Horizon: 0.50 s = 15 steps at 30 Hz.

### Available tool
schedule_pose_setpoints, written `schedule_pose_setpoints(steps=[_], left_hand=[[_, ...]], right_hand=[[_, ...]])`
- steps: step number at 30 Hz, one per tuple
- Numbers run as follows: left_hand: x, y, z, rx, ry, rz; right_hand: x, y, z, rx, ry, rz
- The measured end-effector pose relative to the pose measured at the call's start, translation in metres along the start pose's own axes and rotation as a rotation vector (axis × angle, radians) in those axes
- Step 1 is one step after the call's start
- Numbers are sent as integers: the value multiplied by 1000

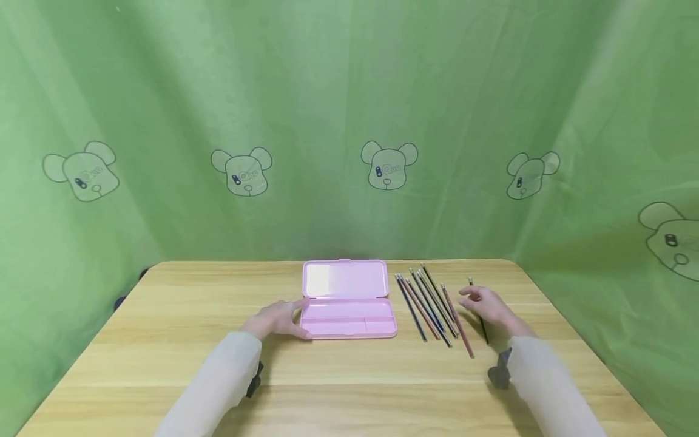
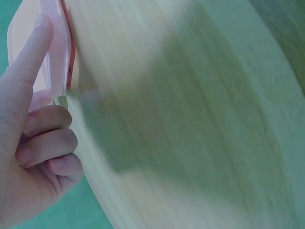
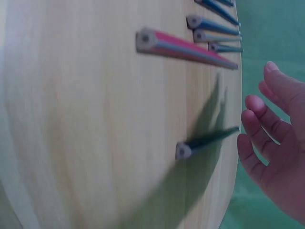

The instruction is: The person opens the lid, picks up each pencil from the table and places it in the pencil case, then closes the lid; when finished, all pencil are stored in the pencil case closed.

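Grasping the case (image 1: 334, 328) by its left end with the left hand (image 1: 277, 318), thumb and fingers set about that side. Resting open on the table (image 1: 136, 346), just right of the grip, with lid (image 1: 349, 285) folded back on the far side and two smaller compartments along the near side: all this to be had from the head alone. In the left wrist view, cut down to a corner of pink, but showing one long digit laid straight over the rim and three fingers bent in below.

Holding nothing with the right hand (image 1: 488, 305), fingers loosely curved. Seen from the head above the dark pencil (image 1: 485, 334), hiding part of it; seen from the right wrist with fingertips close to its far end. Cannot tell whether touching.

Just left of that hand, slanting, the red pencil (image 1: 458, 321); farther left, between both hands, a loose spread of other pencils (image 1: 412, 309), cut off in the right wrist view. Blunt near ends with dark cores, plain only from there. Beyond both hands, from the head, a green curtain (image 1: 306, 79) printed with bear heads (image 1: 387, 171).
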<state>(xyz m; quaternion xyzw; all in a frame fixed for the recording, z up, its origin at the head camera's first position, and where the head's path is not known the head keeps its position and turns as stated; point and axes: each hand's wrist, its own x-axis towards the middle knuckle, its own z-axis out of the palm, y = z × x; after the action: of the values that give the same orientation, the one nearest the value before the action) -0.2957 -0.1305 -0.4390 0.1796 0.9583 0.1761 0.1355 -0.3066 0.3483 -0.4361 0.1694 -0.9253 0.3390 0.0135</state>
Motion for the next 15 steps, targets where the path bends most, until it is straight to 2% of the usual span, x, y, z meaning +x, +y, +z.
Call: schedule_pose_setpoints(steps=[3,8,15], left_hand=[[-1,-1,0,-3,-2,-8],[-1,-1,0,2,2,-2],[-1,-1,0,5,1,2]], right_hand=[[-3,3,-3,-12,1,39],[-10,-1,-6,-52,-13,153],[-15,5,-10,-70,-50,228]])
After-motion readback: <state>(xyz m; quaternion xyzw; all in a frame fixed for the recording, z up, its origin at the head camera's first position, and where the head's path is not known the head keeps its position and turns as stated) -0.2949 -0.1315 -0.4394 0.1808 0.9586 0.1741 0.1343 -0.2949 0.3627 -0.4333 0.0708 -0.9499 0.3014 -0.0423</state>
